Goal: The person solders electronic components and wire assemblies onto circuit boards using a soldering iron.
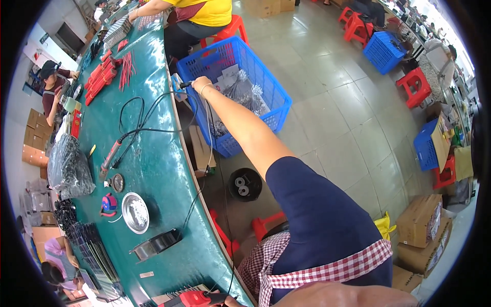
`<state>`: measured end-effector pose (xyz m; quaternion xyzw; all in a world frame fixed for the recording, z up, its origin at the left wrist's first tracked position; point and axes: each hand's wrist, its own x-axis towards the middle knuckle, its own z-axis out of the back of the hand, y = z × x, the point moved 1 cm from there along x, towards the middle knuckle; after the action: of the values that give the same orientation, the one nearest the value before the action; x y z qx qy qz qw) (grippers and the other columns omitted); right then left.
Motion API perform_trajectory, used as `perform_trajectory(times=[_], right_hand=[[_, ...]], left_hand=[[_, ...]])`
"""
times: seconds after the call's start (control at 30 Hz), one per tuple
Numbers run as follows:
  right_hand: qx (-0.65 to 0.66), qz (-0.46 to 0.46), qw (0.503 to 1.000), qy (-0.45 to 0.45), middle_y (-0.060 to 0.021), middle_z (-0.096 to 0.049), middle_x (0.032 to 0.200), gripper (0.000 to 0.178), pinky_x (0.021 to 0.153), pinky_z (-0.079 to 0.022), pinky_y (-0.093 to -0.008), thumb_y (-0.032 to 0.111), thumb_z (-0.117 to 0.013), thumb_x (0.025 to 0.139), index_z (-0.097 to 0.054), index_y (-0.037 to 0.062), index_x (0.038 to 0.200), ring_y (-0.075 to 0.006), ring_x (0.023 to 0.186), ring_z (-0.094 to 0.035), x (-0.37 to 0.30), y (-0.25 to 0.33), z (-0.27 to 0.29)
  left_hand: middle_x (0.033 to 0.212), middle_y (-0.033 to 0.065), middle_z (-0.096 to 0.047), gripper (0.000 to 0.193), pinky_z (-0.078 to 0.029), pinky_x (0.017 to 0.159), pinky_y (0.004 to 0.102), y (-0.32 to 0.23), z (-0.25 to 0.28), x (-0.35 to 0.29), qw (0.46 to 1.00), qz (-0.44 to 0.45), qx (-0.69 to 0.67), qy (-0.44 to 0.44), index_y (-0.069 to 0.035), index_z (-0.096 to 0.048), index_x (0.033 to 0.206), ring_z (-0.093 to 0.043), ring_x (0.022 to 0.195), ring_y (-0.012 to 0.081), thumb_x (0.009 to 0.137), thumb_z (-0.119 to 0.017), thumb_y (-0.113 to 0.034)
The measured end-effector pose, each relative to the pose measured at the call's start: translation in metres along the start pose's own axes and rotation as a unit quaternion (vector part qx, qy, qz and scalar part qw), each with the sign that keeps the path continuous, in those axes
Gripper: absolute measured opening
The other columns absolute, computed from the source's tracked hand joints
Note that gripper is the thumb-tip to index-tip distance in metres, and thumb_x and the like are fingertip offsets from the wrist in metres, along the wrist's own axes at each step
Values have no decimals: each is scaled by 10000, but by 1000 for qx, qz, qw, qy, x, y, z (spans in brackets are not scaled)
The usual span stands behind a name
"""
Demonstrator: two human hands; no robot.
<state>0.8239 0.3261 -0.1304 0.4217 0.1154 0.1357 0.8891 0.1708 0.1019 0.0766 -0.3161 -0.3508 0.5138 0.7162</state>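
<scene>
My right arm stretches to the table's far edge, where my right hand [203,86] is closed on a black plug [186,84] at a socket [176,83]. At the bottom edge only a sliver of my left hand [233,302] shows, beside the black end of a red-and-black tool [193,299]; its fingers are mostly cut off. Black cable loops over the green table [163,169] to a soldering iron [110,159]. Near the iron are a small round tin [117,182], a metal bowl [135,213] of small white pieces and a tape measure [108,203].
A blue crate [279,110] of wired parts stands below my right forearm. A black bin [245,184] sits on the floor beside the table. On the table lie a black reel [156,245] and red wire bundles [101,78]. A person in yellow [204,13] sits farther along.
</scene>
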Motion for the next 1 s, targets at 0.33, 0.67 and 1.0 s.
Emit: perform_trajectory(times=[0.33, 0.67, 1.0], right_hand=[[-92, 5, 996, 14, -142, -603, 1173, 294, 985, -340, -505, 235, -555, 831, -664, 60, 1041, -289, 1166, -516, -42, 47, 16], [-8, 26, 998, 65, -175, -543, 1240, 421, 995, -342, -507, 335, -431, 891, -569, 43, 1160, -343, 1198, -474, -16, 15, 31], [571, 211, 793, -17, -48, -562, 958, 252, 706, -448, -250, 213, -525, 937, -524, 24, 1104, -109, 836, -540, -312, 35, 186]], left_hand=[[814, 50, -598, 268, -440, 625, 264, 7, -6, -5, 999, 8, 5, -42, 43, -607, 977, -522, 677, 144, 710, -594, 40], [804, 69, -590, 258, -450, 638, 287, 14, -8, -15, 994, -58, -72, -57, 29, -607, 959, -523, 678, 168, 701, -607, 24], [847, 107, -589, 201, -455, 631, 293, 1, 18, -28, 973, -64, 221, 23, -6, -618, 939, -535, 672, 240, 739, -635, -22]])
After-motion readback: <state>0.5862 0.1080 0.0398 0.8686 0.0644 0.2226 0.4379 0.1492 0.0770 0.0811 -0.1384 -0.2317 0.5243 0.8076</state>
